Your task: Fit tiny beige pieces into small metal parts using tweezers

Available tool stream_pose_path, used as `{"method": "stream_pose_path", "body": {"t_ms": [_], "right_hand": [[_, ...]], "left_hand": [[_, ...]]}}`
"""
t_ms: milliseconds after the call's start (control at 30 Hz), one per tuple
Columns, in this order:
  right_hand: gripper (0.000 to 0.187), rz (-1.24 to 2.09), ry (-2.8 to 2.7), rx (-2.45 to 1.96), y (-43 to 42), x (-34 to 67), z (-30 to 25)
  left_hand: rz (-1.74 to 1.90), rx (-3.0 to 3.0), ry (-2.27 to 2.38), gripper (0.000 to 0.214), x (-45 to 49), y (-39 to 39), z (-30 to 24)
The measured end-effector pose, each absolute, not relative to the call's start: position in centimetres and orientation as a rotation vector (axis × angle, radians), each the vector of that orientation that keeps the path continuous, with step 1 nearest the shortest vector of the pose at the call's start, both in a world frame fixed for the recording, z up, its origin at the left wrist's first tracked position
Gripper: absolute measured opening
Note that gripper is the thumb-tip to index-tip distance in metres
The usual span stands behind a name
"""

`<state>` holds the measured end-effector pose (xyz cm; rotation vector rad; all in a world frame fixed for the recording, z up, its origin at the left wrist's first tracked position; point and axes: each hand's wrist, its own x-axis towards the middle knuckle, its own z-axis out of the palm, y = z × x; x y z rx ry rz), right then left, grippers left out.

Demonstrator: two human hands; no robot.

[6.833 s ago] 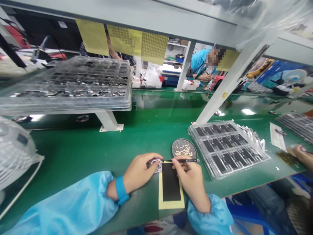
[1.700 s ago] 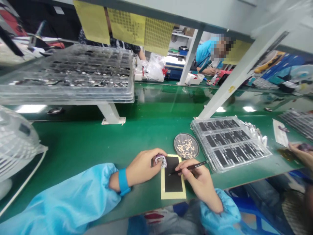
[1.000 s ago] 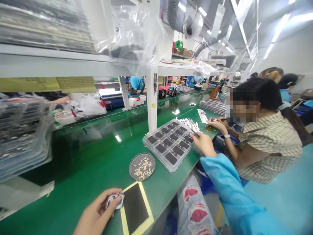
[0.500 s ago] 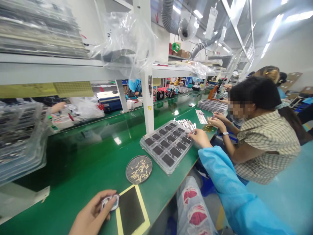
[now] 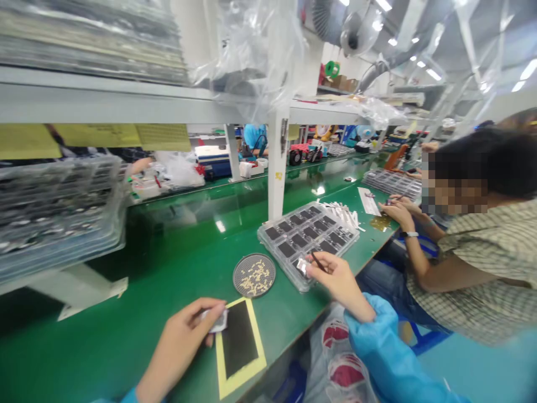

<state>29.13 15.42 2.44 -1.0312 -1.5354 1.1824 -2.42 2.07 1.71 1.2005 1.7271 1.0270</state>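
My left hand (image 5: pixel 184 338) is closed on a small, pale, rounded casing (image 5: pixel 218 322), pinched between thumb and fingers beside a black pad with a yellow border (image 5: pixel 241 341). My right hand (image 5: pixel 338 277) grips dark tweezers (image 5: pixel 319 263) over the near corner of a clear compartment tray (image 5: pixel 289 266). A small shiny silver-white piece (image 5: pixel 302 266) shows at the right fingertips; whether fingers or tweezers hold it is unclear. Dark rectangular parts fill several of the tray's compartments. Between the pad and tray, a round grey dish (image 5: pixel 243 266) holds many tiny cream-coloured pieces.
Stacked clear trays (image 5: pixel 62 207) stand at left. A white shelf post (image 5: pixel 276 168) rises behind the compartment tray. White strips (image 5: pixel 342 215) lie beyond it. A co-worker (image 5: pixel 482 252) sits at right, hands over the green bench (image 5: pixel 176 263).
My right hand has come from the tray's far right side to its near corner, where a shiny piece now shows. My left hand still holds the casing, now tilted differently. The view has shifted.
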Motion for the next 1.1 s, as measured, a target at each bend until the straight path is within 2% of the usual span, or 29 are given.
{"method": "stream_pose_path", "body": {"t_ms": [167,400,600,933,1100], "right_hand": [[0.031,1.558,-1.625,-0.79,10.4,22.7,2.0],[0.03,1.642,-1.559,-0.682,8.5,18.7,0.4],[0.039,1.681,-1.622,-0.773,8.6,18.1,-0.6],[0.041,1.747,-1.55,-0.802,9.0,17.2,-0.1],[0.046,1.747,-1.543,-0.839,9.1,17.2,-0.2]], "left_hand": [[1.067,1.039,1.432,0.051,1.1,1.6,2.0],[1.243,0.928,1.244,0.048,0.1,0.9,1.9],[1.302,0.941,1.207,0.048,-0.1,0.1,2.1],[1.294,1.067,1.264,0.054,-0.2,-0.5,1.4],[1.267,1.288,1.454,0.046,-0.1,-0.6,1.2]]}}
